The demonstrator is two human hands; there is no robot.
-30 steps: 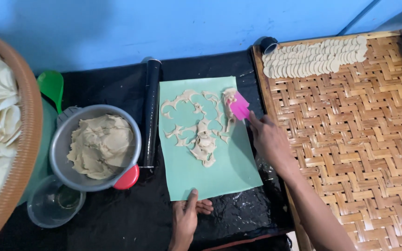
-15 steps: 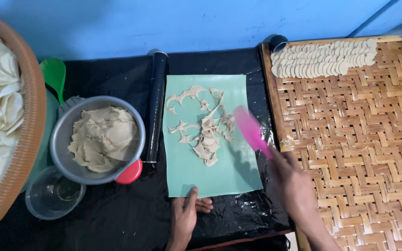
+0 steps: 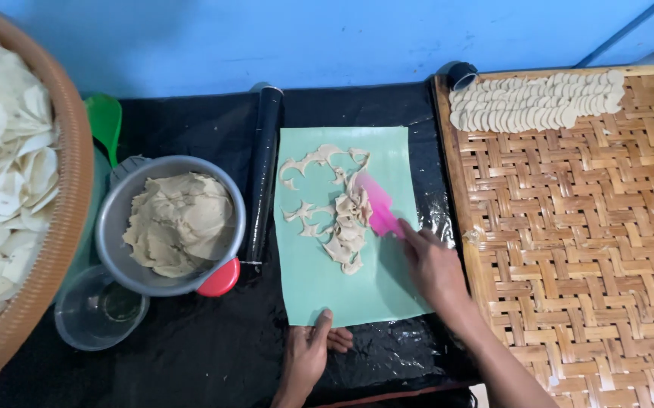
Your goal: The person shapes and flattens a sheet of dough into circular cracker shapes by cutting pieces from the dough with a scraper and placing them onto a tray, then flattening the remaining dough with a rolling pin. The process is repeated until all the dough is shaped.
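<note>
The right hand [image 3: 434,266] grips a pink scraper [image 3: 380,208], fingers closed on its lower end. The blade now lies against the right edge of the dough scraps [image 3: 346,219] at the centre of the frame. Half a second ago the scraper sat further right, clear of the scraps; a second ago it was up at the top right corner of the scrap pile. The scraps are bunched in a ragged strip down the middle of the green mat [image 3: 357,291], with thinner curls spread toward the mat's upper left.

The left hand [image 3: 308,355] presses on the mat's lower edge at the bottom centre of the frame, thumb on the mat, fingers bent beside it and gripping nothing. Its position matches both earlier frames.

The mat rests on the black-covered counter [image 3: 198,355]. A black rolling pin [image 3: 264,170] lies just beside the mat's left edge. Left of it stands a metal bowl [image 3: 115,234] holding a mound of dough [image 3: 179,223]. A clear plastic cup [image 3: 100,310] sits below the bowl. A woven basket [image 3: 55,249] of pale crackers fills the left edge. At right, a woven bamboo tray [image 3: 584,249] carries rows of cut dough rounds [image 3: 538,109] along its upper edge.
</note>
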